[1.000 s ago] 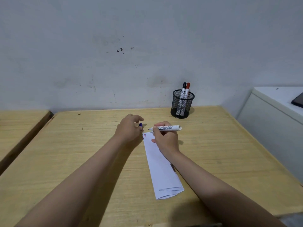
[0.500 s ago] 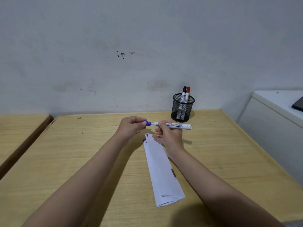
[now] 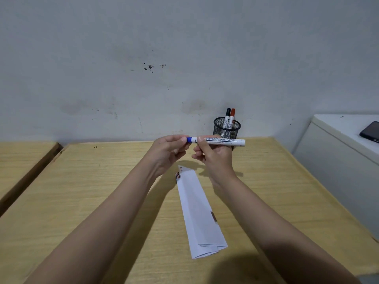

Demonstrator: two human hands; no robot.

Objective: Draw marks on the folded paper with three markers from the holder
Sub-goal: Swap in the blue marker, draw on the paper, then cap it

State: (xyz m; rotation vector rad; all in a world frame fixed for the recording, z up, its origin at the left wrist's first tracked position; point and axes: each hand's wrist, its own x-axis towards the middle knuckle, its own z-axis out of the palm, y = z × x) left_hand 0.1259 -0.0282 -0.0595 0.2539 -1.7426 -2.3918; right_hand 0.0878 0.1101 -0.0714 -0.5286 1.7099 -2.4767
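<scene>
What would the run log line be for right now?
both hands capping blue marker | left hand on cap | right hand on barrel | paper marked

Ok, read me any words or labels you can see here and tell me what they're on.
"boardmarker": on the white barrel of the blue marker held in both hands.
Smaller line beneath it: too small to read.
Labels on the black marker and red marker in the holder: blurred.
</scene>
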